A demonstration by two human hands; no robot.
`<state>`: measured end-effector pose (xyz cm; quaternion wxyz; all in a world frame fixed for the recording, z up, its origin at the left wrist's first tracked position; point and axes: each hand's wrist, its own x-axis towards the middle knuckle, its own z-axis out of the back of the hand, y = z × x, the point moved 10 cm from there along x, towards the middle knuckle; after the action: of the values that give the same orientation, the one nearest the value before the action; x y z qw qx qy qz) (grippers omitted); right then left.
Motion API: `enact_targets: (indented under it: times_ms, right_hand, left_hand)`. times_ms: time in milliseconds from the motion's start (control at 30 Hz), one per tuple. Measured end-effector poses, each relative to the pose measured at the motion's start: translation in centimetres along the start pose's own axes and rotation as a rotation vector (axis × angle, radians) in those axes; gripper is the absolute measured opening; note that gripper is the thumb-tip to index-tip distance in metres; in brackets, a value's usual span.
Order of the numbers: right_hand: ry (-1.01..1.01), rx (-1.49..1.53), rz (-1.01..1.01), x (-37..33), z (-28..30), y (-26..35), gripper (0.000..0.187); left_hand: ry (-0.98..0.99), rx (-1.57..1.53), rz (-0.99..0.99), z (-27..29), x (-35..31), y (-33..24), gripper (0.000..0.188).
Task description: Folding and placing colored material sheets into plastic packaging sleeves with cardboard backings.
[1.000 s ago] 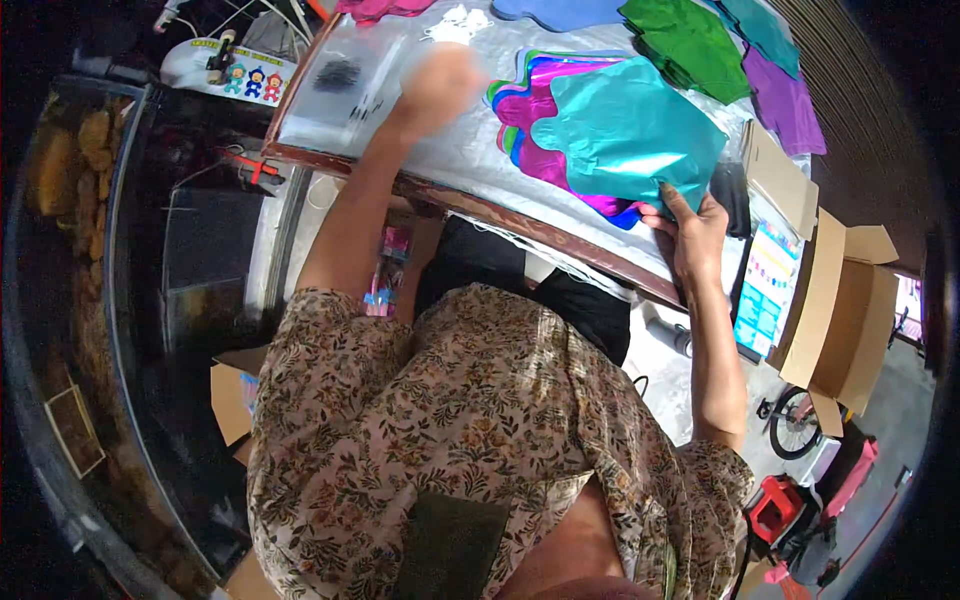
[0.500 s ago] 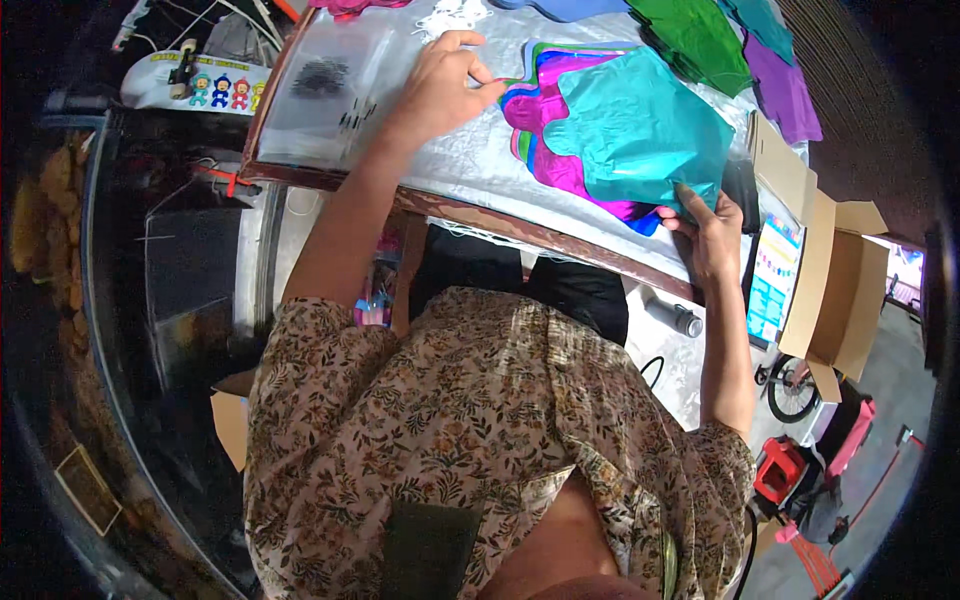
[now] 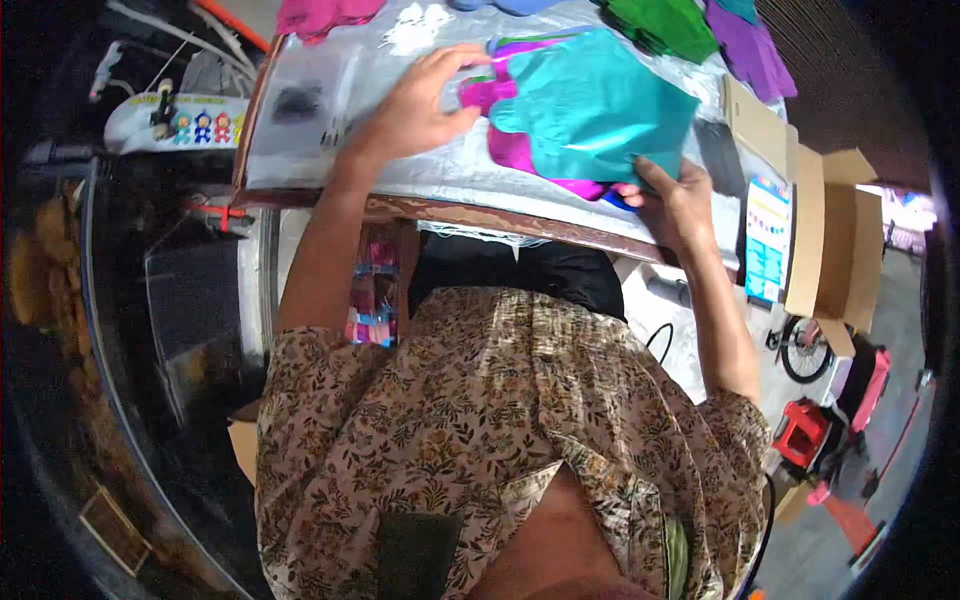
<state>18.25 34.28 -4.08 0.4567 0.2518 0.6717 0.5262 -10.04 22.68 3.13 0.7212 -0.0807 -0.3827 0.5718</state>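
Observation:
A stack of flat, shiny foil pieces with wavy edges lies tilted over the table, a teal sheet (image 3: 600,105) on top. Under it a magenta sheet (image 3: 510,150) sticks out at the left and bottom, with slivers of green and blue. My right hand (image 3: 680,195) pinches the stack's lower right corner, thumb on top and fingers beneath. At the stack's left edge, my left hand (image 3: 425,105) has its thumb and fingers apart; its fingertips are close to the upper left corner, and I cannot tell whether they touch it.
More foil stacks lie along the far side: pink (image 3: 325,15), green (image 3: 665,28) and purple (image 3: 750,50). White bits (image 3: 415,28) and a clear plastic sheet (image 3: 310,100) are at the left. To the right stand an open cardboard box (image 3: 850,230) and a printed blue-and-white pack (image 3: 767,240).
The stack has shifted left on the table with my right hand, uncovering more of a dark flat thing at its right. Less of the lower layers shows at the left. My left hand's fingers have spread.

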Motion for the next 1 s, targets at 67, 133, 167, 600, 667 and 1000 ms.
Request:
enact_targets:
  times_ms: [67,133,167,600,667,1000]
  right_hand:
    - [0.023,-0.024,-0.016,0.1,-0.8,-0.1,0.023]
    - [0.049,-0.051,-0.033,-0.2,-0.1,0.6,0.027]
    - [0.084,-0.334,-0.001,-0.5,0.1,1.8,0.032]
    - [0.084,-1.103,0.66,3.2,1.2,6.2,0.083]
    - [0.105,-1.075,0.664,3.7,0.9,6.3,0.086]
    - [0.139,-1.081,0.686,6.6,2.3,6.2,0.077]
  left_hand:
    - [0.056,0.02,0.016,-0.7,-0.1,0.0,0.058]
    - [0.138,0.103,0.098,-1.4,-0.2,1.0,0.063]
    - [0.147,0.093,0.078,-1.5,-0.2,1.0,0.063]
    - [0.111,0.053,0.171,-1.1,-0.3,3.2,0.065]
    - [0.146,0.041,0.167,-1.5,-0.5,3.0,0.067]
    - [0.121,0.04,0.128,-1.6,-0.2,1.8,0.062]
